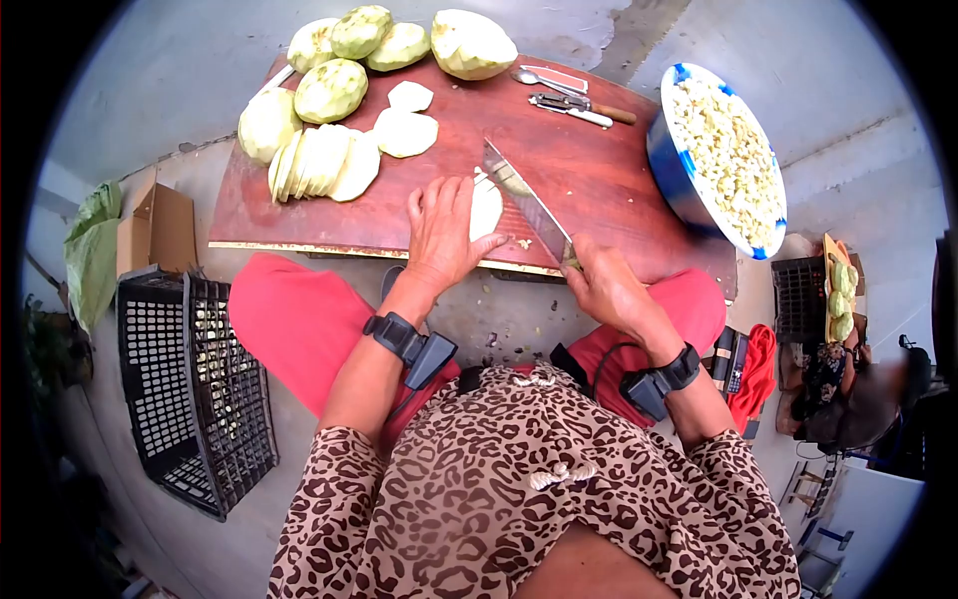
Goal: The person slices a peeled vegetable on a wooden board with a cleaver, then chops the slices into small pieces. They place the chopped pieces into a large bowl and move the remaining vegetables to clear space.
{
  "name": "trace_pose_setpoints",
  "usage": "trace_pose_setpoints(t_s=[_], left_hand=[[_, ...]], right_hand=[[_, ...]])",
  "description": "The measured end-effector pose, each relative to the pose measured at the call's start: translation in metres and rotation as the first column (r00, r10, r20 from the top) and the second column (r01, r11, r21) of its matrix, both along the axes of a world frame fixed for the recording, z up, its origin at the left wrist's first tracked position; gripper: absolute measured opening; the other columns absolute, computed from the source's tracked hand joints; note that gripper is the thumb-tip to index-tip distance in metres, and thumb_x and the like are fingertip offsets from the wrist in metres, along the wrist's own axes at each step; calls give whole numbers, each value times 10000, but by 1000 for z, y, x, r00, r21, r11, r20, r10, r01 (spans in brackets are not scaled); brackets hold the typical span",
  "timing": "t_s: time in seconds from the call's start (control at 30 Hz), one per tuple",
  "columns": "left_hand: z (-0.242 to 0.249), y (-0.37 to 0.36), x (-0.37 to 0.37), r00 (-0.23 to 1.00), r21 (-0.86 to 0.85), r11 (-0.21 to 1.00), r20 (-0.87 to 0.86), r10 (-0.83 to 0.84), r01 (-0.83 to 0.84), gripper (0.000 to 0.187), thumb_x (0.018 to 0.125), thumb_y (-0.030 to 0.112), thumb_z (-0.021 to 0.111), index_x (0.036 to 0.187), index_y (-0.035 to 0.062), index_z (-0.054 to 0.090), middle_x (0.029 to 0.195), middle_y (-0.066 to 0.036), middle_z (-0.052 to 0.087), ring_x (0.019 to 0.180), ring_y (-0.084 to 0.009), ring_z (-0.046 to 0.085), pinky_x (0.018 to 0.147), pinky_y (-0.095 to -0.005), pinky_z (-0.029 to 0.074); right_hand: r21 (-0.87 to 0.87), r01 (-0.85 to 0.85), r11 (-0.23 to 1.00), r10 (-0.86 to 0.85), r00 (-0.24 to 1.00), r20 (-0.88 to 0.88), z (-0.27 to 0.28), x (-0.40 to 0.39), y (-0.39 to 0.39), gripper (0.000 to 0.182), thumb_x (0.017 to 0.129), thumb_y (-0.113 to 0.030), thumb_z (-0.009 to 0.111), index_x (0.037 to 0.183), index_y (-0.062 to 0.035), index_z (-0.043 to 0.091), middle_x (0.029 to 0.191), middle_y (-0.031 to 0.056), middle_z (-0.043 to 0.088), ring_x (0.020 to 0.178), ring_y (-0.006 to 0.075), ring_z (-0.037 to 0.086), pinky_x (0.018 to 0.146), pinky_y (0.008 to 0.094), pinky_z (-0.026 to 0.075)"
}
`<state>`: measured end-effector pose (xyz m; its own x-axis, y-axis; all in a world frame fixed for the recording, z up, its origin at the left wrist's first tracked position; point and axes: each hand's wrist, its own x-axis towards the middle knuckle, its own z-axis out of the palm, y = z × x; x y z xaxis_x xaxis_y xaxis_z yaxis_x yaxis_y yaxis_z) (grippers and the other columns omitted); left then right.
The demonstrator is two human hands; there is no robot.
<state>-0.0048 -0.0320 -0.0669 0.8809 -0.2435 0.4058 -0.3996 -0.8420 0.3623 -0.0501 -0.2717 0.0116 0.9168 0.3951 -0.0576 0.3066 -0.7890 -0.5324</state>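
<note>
- The right hand [607,280] is closed around the handle of the knife [529,208], fingers wrapped and no gap visible. The blade slants away from the body towards the left, which likely lets the wrist guide its edge in a comfortable line.
- The left hand [439,230] is partly open and flat, palm down, its fingers close together and pointing away from the body, its thumb stretched out to the side. The pale slice [486,212] lies between thumb and fingers, touching them, probably so that it cannot slide.
- That slice sits near the front edge of the table [599,165], just left of the blade, within easy reach of both hands. Whether the edge touches it is hard to tell.
- Further left, the row of slices [324,165] leans in an overlapping stack, handy to the left hand and out of the knife's way. Two loose slices [406,133] lie beside it.
- The bowl [671,165] stands at the right, full of chopped pieces [723,155], apart from the blade.
- The peeled fruits [332,92] are grouped towards the far left, and the spoon [544,80] lies at the far side, leaving working room in front.
</note>
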Motion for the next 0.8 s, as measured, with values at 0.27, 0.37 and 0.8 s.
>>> trace_pose_setpoints(t_s=[0.27,0.37,0.8], left_hand=[[-4,-2,1,997,-60,996,22,-67,69,786,690,395,810,1304,18,494,1277,-148,534,1233,-306,463,1057,-490,274],[-5,-3,4,996,-85,993,13,-85,86,761,693,386,809,1289,23,507,1267,-143,546,1218,-302,482,1057,-483,283],[-6,-4,2,997,-66,995,39,-67,70,679,737,406,763,1253,19,549,1321,-131,512,1242,-295,459,1073,-473,273]], right_hand=[[25,30,999,-29,998,-60,4,-3,-1,180,858,-41,614,930,45,474,823,325,597,836,521,583,689,555,450],[24,10,1000,-9,999,-50,8,-5,0,183,859,-42,615,935,44,473,825,327,597,837,521,584,687,558,448],[-61,-7,998,4,998,-55,24,-20,13,208,865,-53,614,954,45,453,858,331,600,835,528,591,704,555,473]])
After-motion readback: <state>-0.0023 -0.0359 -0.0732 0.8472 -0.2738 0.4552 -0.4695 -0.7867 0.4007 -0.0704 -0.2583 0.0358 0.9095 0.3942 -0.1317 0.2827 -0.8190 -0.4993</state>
